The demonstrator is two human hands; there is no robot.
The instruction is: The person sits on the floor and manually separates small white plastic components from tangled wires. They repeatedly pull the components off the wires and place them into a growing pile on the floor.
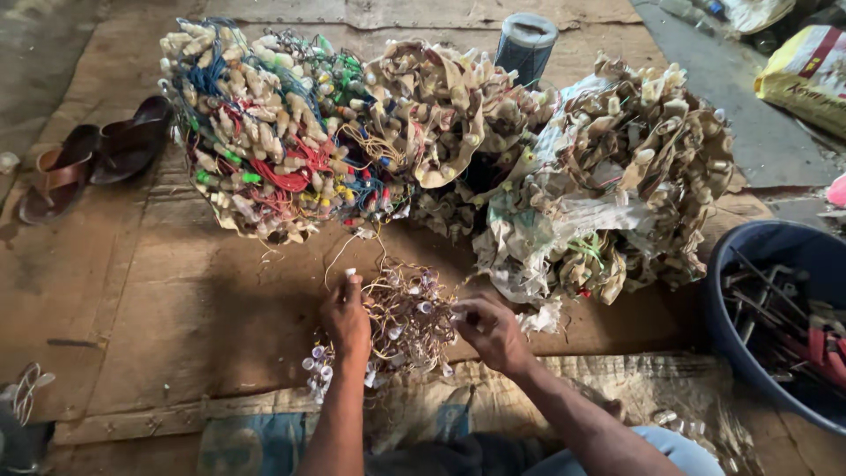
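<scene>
We record the left hand (345, 319) with its grip closed on a small white-capped piece (352, 275), pinched upright between thumb and fingers at the 11 o'clock edge of a small tangle of wired bulbs (405, 322). The right hand (492, 332) has its grip pinched together on a strand or bulb at the 3 o'clock side of the same tangle. The tangle lies on the brown floor covering (176, 317), between the two hands and touching both.

At 12 o'clock from the hands, just beyond the tangle, we note a large heap of wired lamp holders (282, 132) with red, blue, green and yellow wires. At 1 to 2 o'clock sits a second heap wrapped in crumpled paper (617, 176). Behind the heaps, at 12 o'clock, a dark cylindrical container (526, 46) stands upright.

At 3 o'clock, well apart, a blue tub (749, 256) holds metal tools. At 10 o'clock, well apart, a pair of brown sandals (92, 159) lies on the floor. A yellow sack (806, 75) sits at the far 2 o'clock corner.
</scene>
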